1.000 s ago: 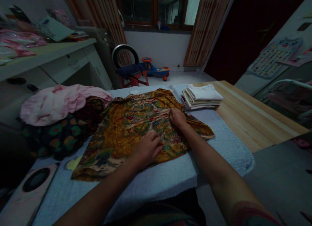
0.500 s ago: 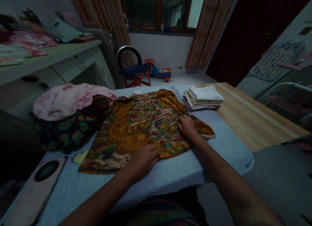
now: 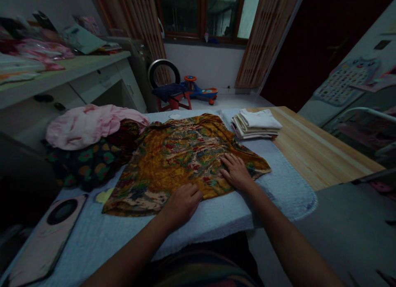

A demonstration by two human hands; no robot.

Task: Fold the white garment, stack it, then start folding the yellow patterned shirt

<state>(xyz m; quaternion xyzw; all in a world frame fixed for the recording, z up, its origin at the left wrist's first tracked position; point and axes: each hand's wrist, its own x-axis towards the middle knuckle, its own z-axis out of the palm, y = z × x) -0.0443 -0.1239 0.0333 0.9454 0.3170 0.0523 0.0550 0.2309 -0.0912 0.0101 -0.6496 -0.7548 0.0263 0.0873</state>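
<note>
A mustard-gold patterned shirt (image 3: 173,155) lies spread out, somewhat wrinkled, on a light blue cloth (image 3: 222,217) that covers the table. My left hand (image 3: 183,201) is at the shirt's near edge, its fingers curled down and closed on the fabric; the fingertips are hidden. Farther right, my right hand (image 3: 236,171) lies flat on the shirt with its fingers apart, close to the part that reaches out to the right like a sleeve.
Left of the shirt is a heap of clothes with a pink garment (image 3: 83,126) on top. A folded stack of clothes (image 3: 256,124) sits at the far right, by the bare wooden tabletop (image 3: 321,147). A phone (image 3: 49,241) lies at the near left.
My right hand has shifted slightly toward me and its fingers have spread flat. My left hand stays at the near edge, with its fingers more curled. The view has moved slightly.
</note>
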